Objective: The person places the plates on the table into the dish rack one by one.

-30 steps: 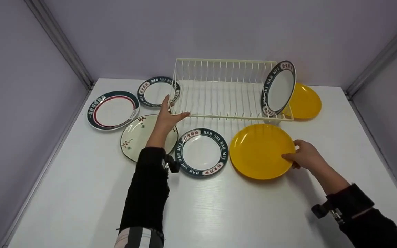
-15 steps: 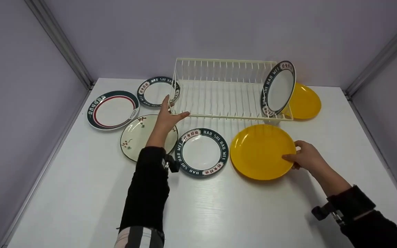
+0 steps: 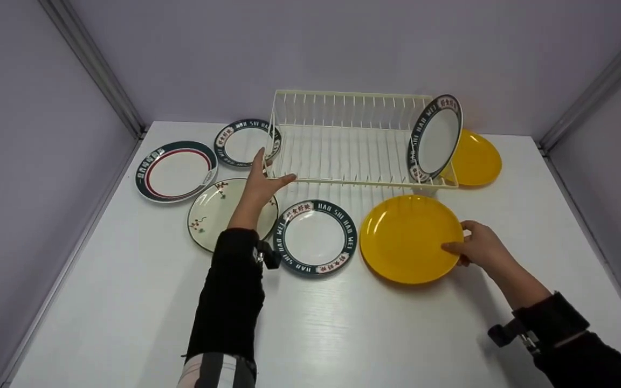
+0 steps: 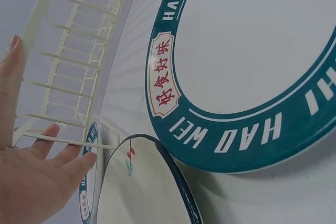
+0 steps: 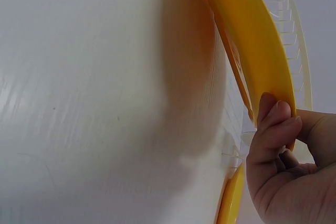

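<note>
Behind the dish rack [image 3: 361,140], a second yellow plate [image 3: 477,159] is half hidden by the upright plate [image 3: 434,137]. The left arm hides part of the floral plate [image 3: 211,210] beside the rack.

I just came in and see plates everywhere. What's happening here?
A person is working at a white table with a dish rack. Their right hand grips the edge of a yellow plate, lifted slightly on that side. Their left hand rests open against the rack's front corner, fingers straight. One green-rimmed plate already stands upright at the rack's right end. Four more plates lie flat on the table around the left hand, and another yellow one sits behind the rack.
</note>
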